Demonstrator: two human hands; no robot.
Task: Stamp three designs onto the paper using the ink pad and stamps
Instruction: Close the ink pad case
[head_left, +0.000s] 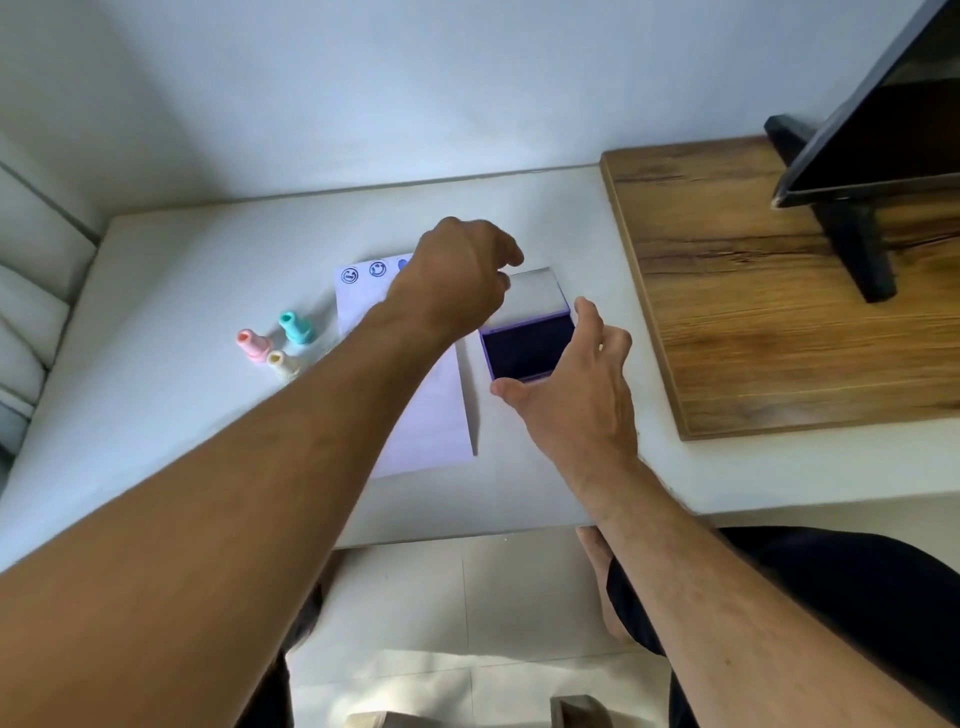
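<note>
Paper (431, 415) lies flat under the left forearm, a thin, limp white sheet that would slide or curl if nudged; two blue faces and part of a third print show along its far edge, just beside the left hand (452, 280). Ink pad (527, 345) sits between the hands: a small, rigid, boxy case with a dark violet inked bed and a pale hinged lid (532, 291) standing open. It looks light and smooth-sided, best held by its edges, clear of the wet pad. The left hand's curled fingers touch the lid's left edge; whether they pinch it I cannot tell. The right hand (576, 395) brackets the case, thumb at the near corner, fingers spread. Three little pastel stamps (275, 343), knob-handled and apparently hard plastic, stand left of the left forearm.
</note>
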